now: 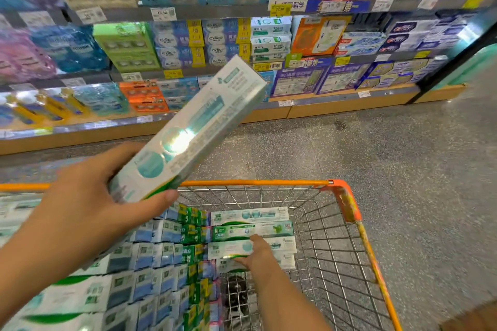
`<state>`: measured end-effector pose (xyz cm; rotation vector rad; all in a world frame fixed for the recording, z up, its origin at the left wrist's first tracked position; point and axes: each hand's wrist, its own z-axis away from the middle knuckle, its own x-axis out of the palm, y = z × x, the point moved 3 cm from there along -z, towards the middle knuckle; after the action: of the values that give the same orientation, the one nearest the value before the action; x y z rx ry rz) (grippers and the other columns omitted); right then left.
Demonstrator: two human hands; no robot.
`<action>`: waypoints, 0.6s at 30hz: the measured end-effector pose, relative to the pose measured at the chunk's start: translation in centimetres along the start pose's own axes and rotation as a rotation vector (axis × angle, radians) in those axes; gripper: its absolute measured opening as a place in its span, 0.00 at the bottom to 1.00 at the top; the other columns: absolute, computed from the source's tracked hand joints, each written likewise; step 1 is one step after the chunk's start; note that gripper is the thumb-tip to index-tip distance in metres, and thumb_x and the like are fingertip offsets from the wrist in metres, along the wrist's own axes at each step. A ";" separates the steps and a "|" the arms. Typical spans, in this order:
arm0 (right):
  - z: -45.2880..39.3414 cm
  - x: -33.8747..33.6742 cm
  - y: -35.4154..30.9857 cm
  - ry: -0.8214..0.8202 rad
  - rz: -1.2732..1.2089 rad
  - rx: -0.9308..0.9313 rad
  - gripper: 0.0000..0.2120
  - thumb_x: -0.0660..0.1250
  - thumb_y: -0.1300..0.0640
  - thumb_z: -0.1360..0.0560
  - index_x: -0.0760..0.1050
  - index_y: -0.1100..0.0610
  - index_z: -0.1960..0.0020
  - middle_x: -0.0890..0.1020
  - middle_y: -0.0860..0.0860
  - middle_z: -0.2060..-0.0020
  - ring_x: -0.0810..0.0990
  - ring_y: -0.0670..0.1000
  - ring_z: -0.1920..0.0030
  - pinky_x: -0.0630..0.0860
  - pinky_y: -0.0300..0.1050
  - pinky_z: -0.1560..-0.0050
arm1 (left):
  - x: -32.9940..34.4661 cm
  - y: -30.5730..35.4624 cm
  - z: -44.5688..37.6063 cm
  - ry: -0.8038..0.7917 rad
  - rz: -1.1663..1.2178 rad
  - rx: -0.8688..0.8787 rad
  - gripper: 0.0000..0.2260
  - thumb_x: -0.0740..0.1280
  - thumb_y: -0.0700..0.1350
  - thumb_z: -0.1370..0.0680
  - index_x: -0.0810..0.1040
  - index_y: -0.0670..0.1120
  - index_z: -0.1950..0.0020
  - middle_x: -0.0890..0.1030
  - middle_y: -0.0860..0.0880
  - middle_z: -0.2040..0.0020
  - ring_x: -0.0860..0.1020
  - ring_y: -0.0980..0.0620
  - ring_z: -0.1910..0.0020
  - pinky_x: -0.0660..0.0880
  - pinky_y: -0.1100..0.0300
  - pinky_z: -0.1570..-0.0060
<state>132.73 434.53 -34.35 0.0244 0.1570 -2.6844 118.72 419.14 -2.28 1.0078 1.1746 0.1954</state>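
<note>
My left hand (pixel 88 201) grips one end of a long white and teal toothpaste box (pixel 199 126) and holds it tilted up above the cart, its far end pointing at the shelves. My right hand (pixel 255 252) reaches down into the wire shopping cart (pixel 347 244) and its fingers lie on a stack of white and green toothpaste boxes (pixel 271 228) at the cart's far right side. Whether they grip a box there is unclear. The rest of the cart holds several rows of packed toothpaste boxes (pixel 158 258) standing on end.
The cart has an orange rim (pixel 258 183) and wire walls. Store shelves (pixel 215 12) full of boxed goods with price tags run across the back. A speckled grey floor (pixel 403 158) lies to the right of the cart and in front of the shelves.
</note>
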 end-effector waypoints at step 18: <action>27.2 0.4 -8.7 -1.151 0.074 -0.453 0.19 0.62 0.63 0.29 0.72 0.64 0.39 0.81 0.58 0.48 0.82 0.59 0.53 0.80 0.56 0.53 | 3.6 5.1 -0.6 -0.148 0.044 -0.015 0.16 0.70 0.60 0.37 0.68 0.68 0.54 0.79 0.66 0.59 0.75 0.70 0.57 0.74 0.66 0.68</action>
<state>128.74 439.02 -6.42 -1.5341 0.3590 -2.1168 121.52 424.57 -0.90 1.0181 1.0161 0.1610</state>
